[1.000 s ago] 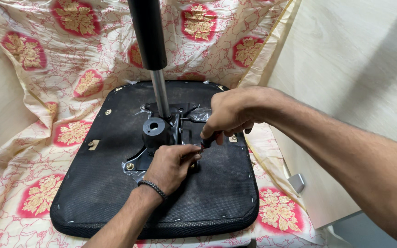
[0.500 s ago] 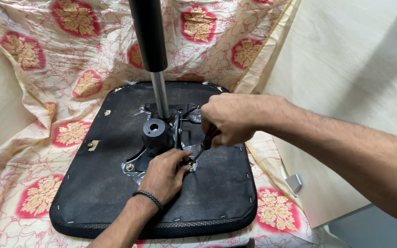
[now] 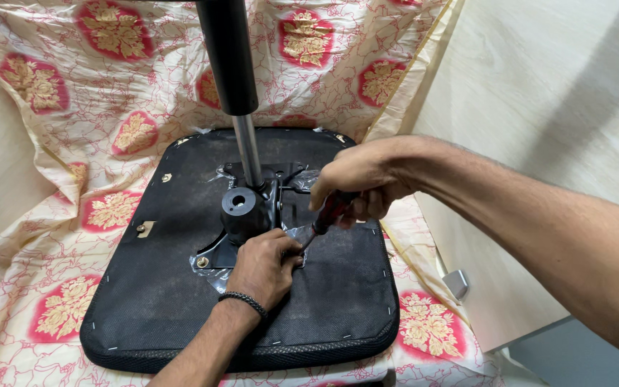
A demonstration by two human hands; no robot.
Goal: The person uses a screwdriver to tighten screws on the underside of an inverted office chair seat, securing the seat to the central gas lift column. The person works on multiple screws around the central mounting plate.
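An upturned black chair seat [image 3: 159, 287] lies on a flowered cloth, its metal mechanism plate [image 3: 281, 197] and gas-lift cylinder [image 3: 227, 64] pointing up toward me. My right hand [image 3: 356, 179] is shut on a screwdriver [image 3: 327, 215] with a red and black handle, its tip angled down to the plate's front right corner. My left hand [image 3: 263, 265], with a dark bracelet at the wrist, rests on the seat beside that tip, fingers pinched at the spot where a screw sits; the screw itself is hidden.
The cream cloth with red and gold flowers [image 3: 66, 308] covers the floor and the back. A pale wooden panel [image 3: 539, 107] rises on the right, with a small grey bracket [image 3: 456, 283] at its foot. Brass inserts [image 3: 141, 229] dot the seat's left side.
My right hand has shifted slightly right and turned on the screwdriver handle. My left hand has moved a little toward the screwdriver tip. The seat has stayed put.
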